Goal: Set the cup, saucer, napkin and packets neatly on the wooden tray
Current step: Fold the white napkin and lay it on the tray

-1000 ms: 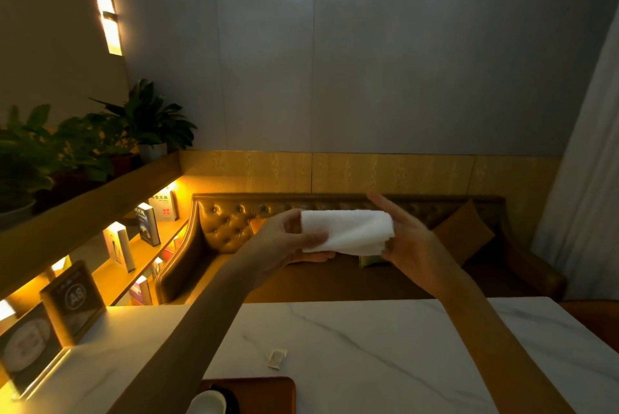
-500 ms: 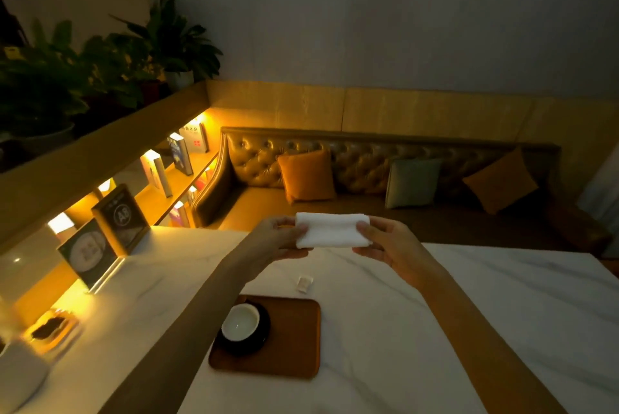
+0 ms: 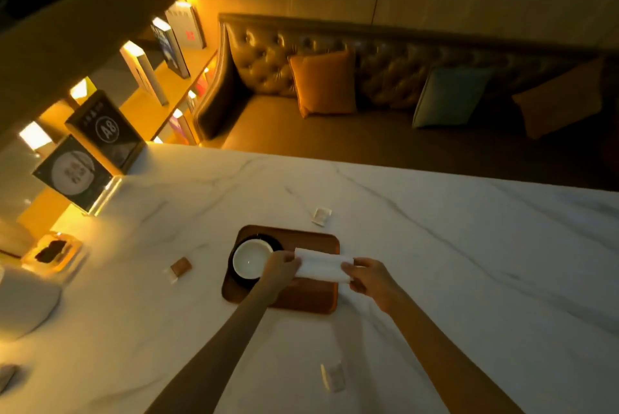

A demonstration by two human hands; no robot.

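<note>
A folded white napkin [image 3: 322, 264] is stretched between my left hand [image 3: 280, 265] and my right hand [image 3: 365, 276], low over the right half of the wooden tray [image 3: 311, 298]. On the tray's left half a white cup [image 3: 250, 259] sits on a dark saucer [image 3: 237, 279]. Three small packets lie on the marble table [image 3: 435, 263]: a white packet [image 3: 321, 215] beyond the tray, a brown packet [image 3: 180, 268] to its left, and a pale packet [image 3: 335, 376] near me between my forearms.
Two dark sign stands [image 3: 78, 172] stand at the table's far left corner, with a small tray of dark items [image 3: 53, 251] near them. A white rounded object [image 3: 23, 299] sits at the left edge. A leather sofa with cushions [image 3: 321, 85] lies beyond the table.
Both hands have brought the napkin down from chest height to just above the tray. The view has tilted down toward the table.
</note>
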